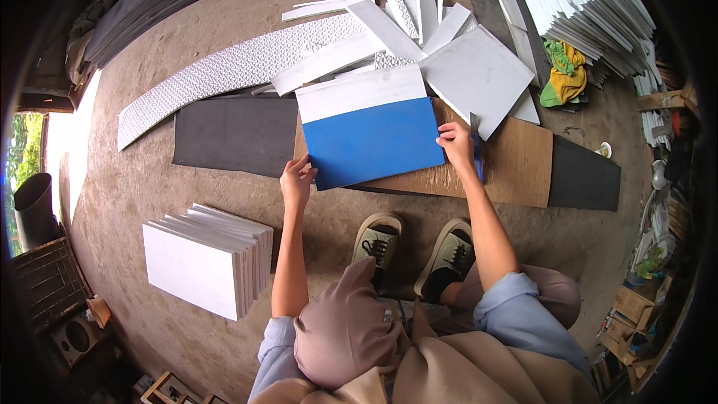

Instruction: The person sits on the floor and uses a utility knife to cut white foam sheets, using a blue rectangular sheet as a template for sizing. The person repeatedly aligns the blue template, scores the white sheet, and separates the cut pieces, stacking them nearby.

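Note:
A blue rectangular sheet (374, 142) lies over a white foam sheet (366, 95), whose far part shows beyond it. My left hand (297, 183) is closed on the blue sheet's near left corner. At the right edge, my right hand (457, 144) pinches the sheet between thumb and fingers. Both sheets rest on a brown wooden board (516, 157), which lies on a dark mat (232, 135). Just beyond my right hand is a knife-like tool with a grey blade (473, 123); a blue part shows behind the wrist, and its lower part is partly hidden.
White offcuts (385, 30) and a textured white strip (239, 60) lie beyond the board. A stack of white sheets (194, 265) stands at left, with a taller stack (576, 0) far right, near a yellow-green cloth (565, 75). My shoes (378, 243) are close below.

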Demonstrator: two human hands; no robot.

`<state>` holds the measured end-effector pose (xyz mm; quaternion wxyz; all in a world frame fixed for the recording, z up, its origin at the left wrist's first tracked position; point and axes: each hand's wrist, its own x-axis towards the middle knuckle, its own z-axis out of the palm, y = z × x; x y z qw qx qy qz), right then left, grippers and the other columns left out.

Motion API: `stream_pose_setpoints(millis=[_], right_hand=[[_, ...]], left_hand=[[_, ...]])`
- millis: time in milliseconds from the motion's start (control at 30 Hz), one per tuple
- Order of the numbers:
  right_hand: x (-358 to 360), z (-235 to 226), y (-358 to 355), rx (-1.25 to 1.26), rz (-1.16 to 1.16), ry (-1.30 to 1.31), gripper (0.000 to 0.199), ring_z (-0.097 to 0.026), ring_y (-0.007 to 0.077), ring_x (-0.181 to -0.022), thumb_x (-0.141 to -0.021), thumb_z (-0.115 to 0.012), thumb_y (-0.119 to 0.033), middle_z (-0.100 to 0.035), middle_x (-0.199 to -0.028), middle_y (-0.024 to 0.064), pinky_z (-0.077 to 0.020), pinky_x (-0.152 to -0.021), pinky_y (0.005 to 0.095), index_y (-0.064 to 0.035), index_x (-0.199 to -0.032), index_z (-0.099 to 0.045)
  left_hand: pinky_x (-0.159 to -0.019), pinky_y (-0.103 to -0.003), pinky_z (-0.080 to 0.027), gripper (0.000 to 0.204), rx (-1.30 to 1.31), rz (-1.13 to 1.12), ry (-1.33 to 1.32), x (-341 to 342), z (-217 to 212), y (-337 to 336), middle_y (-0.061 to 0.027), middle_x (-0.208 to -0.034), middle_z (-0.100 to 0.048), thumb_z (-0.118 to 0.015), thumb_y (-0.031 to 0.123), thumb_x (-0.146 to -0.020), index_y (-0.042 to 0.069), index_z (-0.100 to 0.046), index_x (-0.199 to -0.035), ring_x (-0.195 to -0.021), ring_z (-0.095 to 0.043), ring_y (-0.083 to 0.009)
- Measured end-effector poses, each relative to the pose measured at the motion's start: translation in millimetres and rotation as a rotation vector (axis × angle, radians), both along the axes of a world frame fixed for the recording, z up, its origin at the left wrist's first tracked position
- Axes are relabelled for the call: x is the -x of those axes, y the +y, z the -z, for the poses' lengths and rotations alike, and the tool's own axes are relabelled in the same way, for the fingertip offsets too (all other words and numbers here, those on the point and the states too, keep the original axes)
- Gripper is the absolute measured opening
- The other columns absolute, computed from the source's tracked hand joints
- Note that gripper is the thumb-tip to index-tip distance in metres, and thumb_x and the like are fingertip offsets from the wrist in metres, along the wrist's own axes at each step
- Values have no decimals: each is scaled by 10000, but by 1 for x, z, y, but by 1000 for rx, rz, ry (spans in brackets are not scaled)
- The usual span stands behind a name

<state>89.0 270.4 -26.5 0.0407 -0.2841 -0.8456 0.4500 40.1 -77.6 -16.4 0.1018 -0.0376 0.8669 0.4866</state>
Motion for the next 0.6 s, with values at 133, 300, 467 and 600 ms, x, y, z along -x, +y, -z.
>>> stream_pose_setpoints(millis=[133, 300, 467, 600], right_hand=[[2, -4, -1, -33, -14, -55, 246, -603, 188, -685, -623, -683, -50, -632, -715, 59, -457, -630, 306, -80, -847, -586], [5, -5, -2, -117, -41, -77, 242, -600, 164, -673, -642, -671, -17, -631, -707, 75, -463, -630, 280, -48, -863, -578], [10, -6, -3, -162, -61, -118, 237, -605, 198, -693, -629, -680, -32, -631, -712, 71, -466, -642, 312, -65, -836, -570], [12, -5, -2, -197, -68, -165, 231, -609, 205, -697, -625, -684, -41, -633, -718, 69, -470, -640, 321, -75, -821, -568]], left_hand=[[-637, -241, -484, 427, 24, -8, -31, 0, -2, 0, -65, -928, -571, -674, 14, -665, 64, -578, -1078, -661, -563, -114], [-628, -248, -486, 383, 16, -53, -19, 0, -8, 7, -64, -904, -601, -708, 57, -640, 25, -596, -1005, -652, -599, -130], [-625, -259, -486, 313, 17, -81, -37, 0, -7, 5, -74, -885, -620, -713, 69, -637, 6, -601, -922, -653, -611, -139], [-628, -271, -486, 292, 27, -104, -73, 0, -9, 6, -75, -859, -627, -710, 62, -637, 5, -601, -902, -654, -610, -144]])
